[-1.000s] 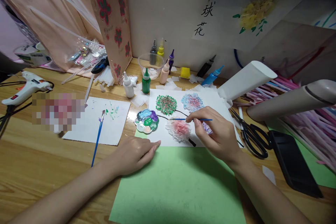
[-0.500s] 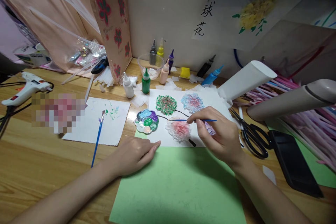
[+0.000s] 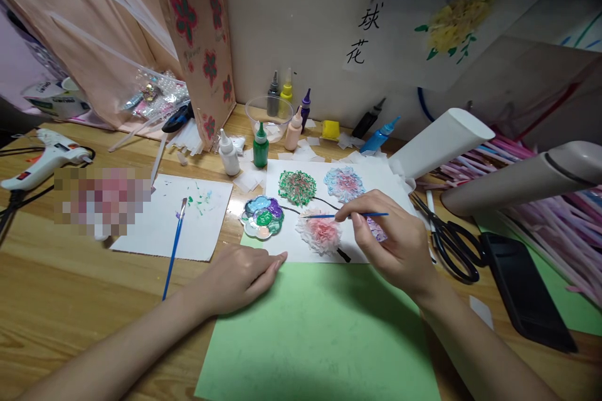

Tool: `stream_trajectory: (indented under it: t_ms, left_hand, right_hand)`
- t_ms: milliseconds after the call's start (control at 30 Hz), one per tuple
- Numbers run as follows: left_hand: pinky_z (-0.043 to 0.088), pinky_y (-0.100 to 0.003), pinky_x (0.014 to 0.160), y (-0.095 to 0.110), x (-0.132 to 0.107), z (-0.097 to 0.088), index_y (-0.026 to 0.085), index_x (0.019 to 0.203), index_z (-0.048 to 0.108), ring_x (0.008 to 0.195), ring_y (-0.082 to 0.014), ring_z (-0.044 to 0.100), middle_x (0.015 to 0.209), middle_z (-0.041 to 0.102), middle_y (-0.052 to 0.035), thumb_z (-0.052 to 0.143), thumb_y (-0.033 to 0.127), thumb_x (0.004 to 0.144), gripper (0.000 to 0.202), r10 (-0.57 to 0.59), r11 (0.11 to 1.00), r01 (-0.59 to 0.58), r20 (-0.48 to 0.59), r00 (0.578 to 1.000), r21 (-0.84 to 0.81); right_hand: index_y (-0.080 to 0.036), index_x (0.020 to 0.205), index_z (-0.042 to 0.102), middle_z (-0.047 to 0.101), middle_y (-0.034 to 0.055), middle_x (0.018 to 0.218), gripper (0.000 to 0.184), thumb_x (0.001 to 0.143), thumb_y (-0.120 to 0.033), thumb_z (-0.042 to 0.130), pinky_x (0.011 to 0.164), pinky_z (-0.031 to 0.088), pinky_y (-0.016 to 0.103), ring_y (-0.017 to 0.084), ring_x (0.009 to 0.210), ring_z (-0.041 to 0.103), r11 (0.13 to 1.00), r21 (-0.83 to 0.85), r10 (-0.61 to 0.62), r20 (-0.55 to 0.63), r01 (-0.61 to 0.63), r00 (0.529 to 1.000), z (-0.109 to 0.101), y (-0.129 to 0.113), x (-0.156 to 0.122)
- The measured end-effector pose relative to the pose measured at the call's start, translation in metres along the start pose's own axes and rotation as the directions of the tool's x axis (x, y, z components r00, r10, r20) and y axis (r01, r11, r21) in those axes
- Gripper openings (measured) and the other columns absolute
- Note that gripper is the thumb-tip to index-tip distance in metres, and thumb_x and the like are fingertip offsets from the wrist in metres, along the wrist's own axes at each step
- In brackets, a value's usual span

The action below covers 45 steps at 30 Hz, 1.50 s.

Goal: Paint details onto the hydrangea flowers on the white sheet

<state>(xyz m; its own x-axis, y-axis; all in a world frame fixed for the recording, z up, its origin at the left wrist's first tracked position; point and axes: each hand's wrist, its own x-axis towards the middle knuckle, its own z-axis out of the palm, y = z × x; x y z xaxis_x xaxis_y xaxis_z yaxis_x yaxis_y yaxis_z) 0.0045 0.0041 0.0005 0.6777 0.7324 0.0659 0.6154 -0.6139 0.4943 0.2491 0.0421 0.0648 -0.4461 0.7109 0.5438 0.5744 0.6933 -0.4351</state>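
My right hand [image 3: 392,241] pinches a thin blue paintbrush [image 3: 371,215] between thumb and fingers. The brush lies nearly level, its tip pointing left over the upper edge of a pink and white ruffled paper flower [image 3: 322,232]. That flower sits on a white sheet [image 3: 296,254] with a green flower [image 3: 297,187] and a blue-pink flower [image 3: 345,183] behind it. A purple flower [image 3: 377,230] is partly hidden by my right hand. My left hand [image 3: 247,279] rests open on its side, its index fingertip on the sheet's lower left edge. Beside it stands a flower-shaped paint palette [image 3: 262,217].
Another brush [image 3: 174,250] lies across a paint-spotted paper [image 3: 202,232] at left, near a glue gun [image 3: 51,153]. Paint bottles, including green [image 3: 260,147] and white [image 3: 229,153], stand behind. At right are scissors [image 3: 454,244], a phone [image 3: 527,288] and a tilted grey cylinder [image 3: 517,178].
The view has shifted very slightly. Both hands and the paintbrush keep nearly the same place.
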Motion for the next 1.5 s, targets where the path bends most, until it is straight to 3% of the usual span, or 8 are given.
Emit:
stream_trajectory:
  t_ms: [267, 400, 600, 833, 1000, 1200, 1500]
  left_hand:
    - [0.032, -0.025, 0.054, 0.0, 0.0, 0.001, 0.015, 0.086, 0.067, 0.055, -0.0116, 0.058, 0.06, 0.061, -0.0006, 0.026, 0.028, 0.102, 0.046, 0.021, 1.0, -0.021, -0.019, 1.0, 0.003]
    - [0.033, -0.025, 0.054, 0.0, 0.001, 0.0, 0.015, 0.082, 0.066, 0.054, -0.0115, 0.057, 0.06, 0.061, -0.0004, 0.027, 0.029, 0.102, 0.046, 0.01, 1.0, -0.011, -0.021, 1.0, -0.019]
    - [0.033, -0.024, 0.053, 0.001, 0.001, 0.0, 0.015, 0.081, 0.066, 0.053, -0.0113, 0.056, 0.059, 0.061, -0.0001, 0.025, 0.03, 0.102, 0.048, 0.01, 0.999, -0.012, -0.044, 0.999, -0.045]
    - [0.033, -0.026, 0.054, 0.0, 0.001, 0.0, 0.014, 0.078, 0.065, 0.055, -0.0125, 0.057, 0.06, 0.061, -0.0013, 0.024, 0.032, 0.102, 0.052, -0.019, 0.999, 0.019, -0.012, 1.0, -0.049]
    - [0.032, -0.025, 0.054, -0.001, 0.001, 0.001, 0.015, 0.071, 0.061, 0.051, -0.0114, 0.052, 0.057, 0.058, -0.0004, 0.026, 0.032, 0.102, 0.05, -0.02, 0.999, 0.02, -0.019, 1.0, -0.038]
    - [0.031, -0.025, 0.054, -0.001, 0.001, 0.002, 0.015, 0.068, 0.058, 0.05, -0.0107, 0.049, 0.055, 0.055, 0.0002, 0.028, 0.032, 0.102, 0.049, -0.031, 0.999, 0.03, -0.025, 0.999, -0.035]
    - [0.032, -0.025, 0.055, -0.001, 0.001, 0.002, 0.014, 0.076, 0.064, 0.053, -0.0113, 0.052, 0.058, 0.057, -0.0002, 0.024, 0.033, 0.102, 0.051, -0.046, 0.998, 0.047, 0.019, 0.999, -0.051]
  right_hand:
    - [-0.021, 0.087, 0.061, 0.066, 0.0031, 0.076, 0.017, 0.087, -0.013, 0.046, 0.065, 0.047, 0.031, 0.016, 0.07, 0.061, 0.995, 0.078, 0.062, -0.045, -0.058, 0.997, -0.004, -0.004, 0.0]
    - [-0.021, 0.092, 0.062, 0.07, 0.0039, 0.082, 0.019, 0.088, -0.014, 0.045, 0.067, 0.05, 0.03, 0.016, 0.075, 0.064, 0.977, 0.205, 0.05, 0.036, -0.056, 0.998, 0.003, -0.011, -0.002]
    - [-0.021, 0.096, 0.062, 0.072, 0.0046, 0.086, 0.02, 0.088, -0.013, 0.045, 0.073, 0.053, 0.03, 0.017, 0.083, 0.066, 0.968, 0.251, -0.007, 0.123, -0.024, 0.992, 0.015, -0.014, -0.005]
    - [-0.021, 0.096, 0.062, 0.071, 0.0046, 0.086, 0.02, 0.088, -0.012, 0.046, 0.072, 0.051, 0.03, 0.017, 0.081, 0.065, 0.971, 0.234, 0.023, 0.103, -0.047, 0.994, 0.006, -0.009, -0.004]
    - [-0.021, 0.088, 0.062, 0.067, 0.0045, 0.078, 0.017, 0.089, -0.016, 0.045, 0.065, 0.047, 0.031, 0.018, 0.073, 0.061, 0.981, 0.153, 0.119, -0.013, -0.115, 0.993, -0.007, -0.002, -0.003]
    - [-0.021, 0.086, 0.06, 0.065, 0.0036, 0.074, 0.018, 0.086, -0.012, 0.045, 0.064, 0.046, 0.031, 0.017, 0.069, 0.06, 1.0, 0.02, 0.013, 0.007, -0.013, 1.0, -0.007, 0.0, 0.0]
    - [-0.019, 0.088, 0.059, 0.066, 0.0041, 0.077, 0.017, 0.087, -0.009, 0.045, 0.066, 0.047, 0.031, 0.016, 0.072, 0.06, 0.999, -0.011, -0.032, 0.047, 0.033, 0.998, 0.0, 0.001, -0.001]
